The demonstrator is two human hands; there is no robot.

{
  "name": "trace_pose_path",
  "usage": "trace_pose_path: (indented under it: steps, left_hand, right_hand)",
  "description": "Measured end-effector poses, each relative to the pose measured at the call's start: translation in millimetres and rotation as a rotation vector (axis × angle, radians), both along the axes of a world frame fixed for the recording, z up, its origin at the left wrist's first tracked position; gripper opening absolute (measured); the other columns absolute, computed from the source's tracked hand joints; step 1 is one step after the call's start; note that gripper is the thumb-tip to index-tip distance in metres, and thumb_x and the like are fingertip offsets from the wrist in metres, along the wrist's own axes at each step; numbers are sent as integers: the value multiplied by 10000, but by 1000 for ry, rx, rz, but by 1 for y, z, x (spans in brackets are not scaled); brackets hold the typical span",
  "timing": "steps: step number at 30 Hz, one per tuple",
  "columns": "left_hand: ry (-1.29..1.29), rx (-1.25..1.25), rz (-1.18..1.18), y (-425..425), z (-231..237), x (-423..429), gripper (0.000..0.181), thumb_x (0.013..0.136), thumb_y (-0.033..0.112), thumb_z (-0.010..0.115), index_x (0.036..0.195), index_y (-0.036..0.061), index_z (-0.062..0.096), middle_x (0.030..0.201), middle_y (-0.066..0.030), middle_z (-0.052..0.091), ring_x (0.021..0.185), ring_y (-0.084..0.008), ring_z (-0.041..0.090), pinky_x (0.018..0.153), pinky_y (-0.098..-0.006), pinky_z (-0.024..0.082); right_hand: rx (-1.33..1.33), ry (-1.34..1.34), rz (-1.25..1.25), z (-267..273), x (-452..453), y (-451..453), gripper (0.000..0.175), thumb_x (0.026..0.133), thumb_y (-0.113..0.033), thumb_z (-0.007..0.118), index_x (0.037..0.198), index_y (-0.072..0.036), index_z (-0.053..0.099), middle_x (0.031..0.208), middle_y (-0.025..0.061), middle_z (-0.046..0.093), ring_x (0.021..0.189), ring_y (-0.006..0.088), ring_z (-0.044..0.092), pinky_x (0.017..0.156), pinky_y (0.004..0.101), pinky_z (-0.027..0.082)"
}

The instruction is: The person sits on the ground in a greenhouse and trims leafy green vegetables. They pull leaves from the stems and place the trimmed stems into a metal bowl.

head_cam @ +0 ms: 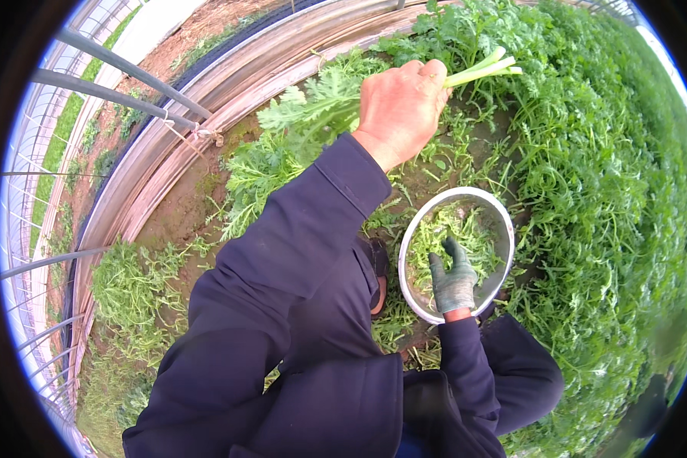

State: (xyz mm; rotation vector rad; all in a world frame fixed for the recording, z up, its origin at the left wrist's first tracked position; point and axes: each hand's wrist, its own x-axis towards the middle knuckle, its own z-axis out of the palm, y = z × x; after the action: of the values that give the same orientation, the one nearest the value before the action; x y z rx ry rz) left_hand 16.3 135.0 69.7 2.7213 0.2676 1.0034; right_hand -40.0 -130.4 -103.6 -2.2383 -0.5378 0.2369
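My bare left hand [403, 111] is closed around a bunch of leafy greens [484, 70], which look like crown daisy. Pale cut stem ends stick out to the right of the fist, while the feathery leaves hang on its left side. In a worn green-grey glove, my right hand [455, 280] reaches over a round white-rimmed bucket [511, 235]. Its thumb and fingers are spread, and I see nothing held between them. Loose leaf and stem scraps [469, 226] lie inside the bucket, just beyond the fingertips.
Dense growing greens [595, 229] fill the right side. Pulled leaves [131, 280] lie on soil at left. A bent plastic-sheet edge [149, 194] and metal poles [120, 100] border the bed. My shoe [379, 257] is beside the bucket.
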Motion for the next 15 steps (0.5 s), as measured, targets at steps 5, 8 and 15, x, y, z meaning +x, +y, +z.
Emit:
trace_pose_path:
  steps: [5, 8, 15]
  left_hand:
    - [412, 304, 261, 120, -66, -20, 136, 934, 177, 553, 936, 71, 639, 865, -153, 672, 820, -345, 678, 737, -489, 491]
    - [647, 177, 473, 156, -142, -39, 181, 919, 184, 557, 998, 67, 670, 954, -157, 695, 928, -336, 683, 853, -508, 461]
    - [703, -240, 518, 171, -237, -70, 298, 844, 331, 721, 1043, 111, 689, 1077, -146, 677, 1079, -300, 632, 973, -462, 401]
  right_hand:
    - [-36, 288, -12, -34, -10, -12, 374, 872, -224, 747, 1187, -34, 679, 1050, 140, 741, 997, 300, 704, 912, 401, 518]
    - [-83, 348, 63, -45, -15, -12, 369, 880, -251, 739, 1177, -40, 683, 1048, 161, 743, 993, 326, 708, 894, 414, 526]
    - [-165, 396, 204, -39, -17, 4, 348, 871, -181, 762, 1147, 15, 682, 1002, 175, 751, 917, 287, 735, 830, 360, 549]
